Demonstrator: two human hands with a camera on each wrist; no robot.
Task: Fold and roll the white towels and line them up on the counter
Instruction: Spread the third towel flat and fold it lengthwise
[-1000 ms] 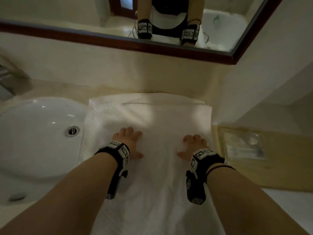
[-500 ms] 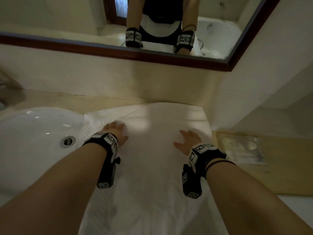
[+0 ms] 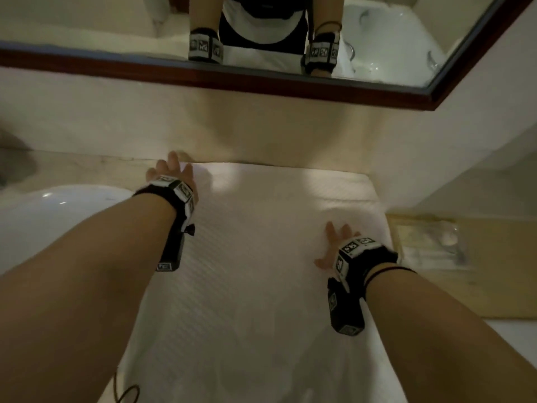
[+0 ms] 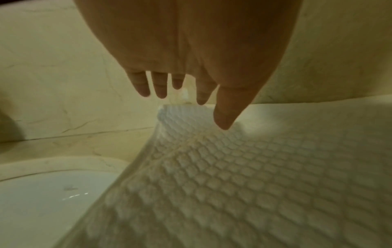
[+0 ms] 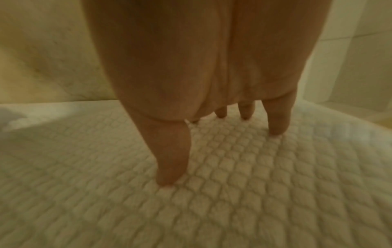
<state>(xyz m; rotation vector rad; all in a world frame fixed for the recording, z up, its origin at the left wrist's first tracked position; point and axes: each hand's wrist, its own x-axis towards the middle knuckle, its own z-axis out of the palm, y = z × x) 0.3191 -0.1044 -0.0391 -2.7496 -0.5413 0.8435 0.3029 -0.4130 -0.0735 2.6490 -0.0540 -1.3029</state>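
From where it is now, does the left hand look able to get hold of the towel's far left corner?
Probably yes. The left hand hangs open right over the far left corner of the towel, and nothing lies between its fingers and the cloth.

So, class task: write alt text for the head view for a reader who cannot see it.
Two bare hands lie flat on a white towel spread over a bathroom counter: the left hand at its far left corner, the right hand nearer, towards the right edge. A white sink sits to the left and a framed mirror hangs above.
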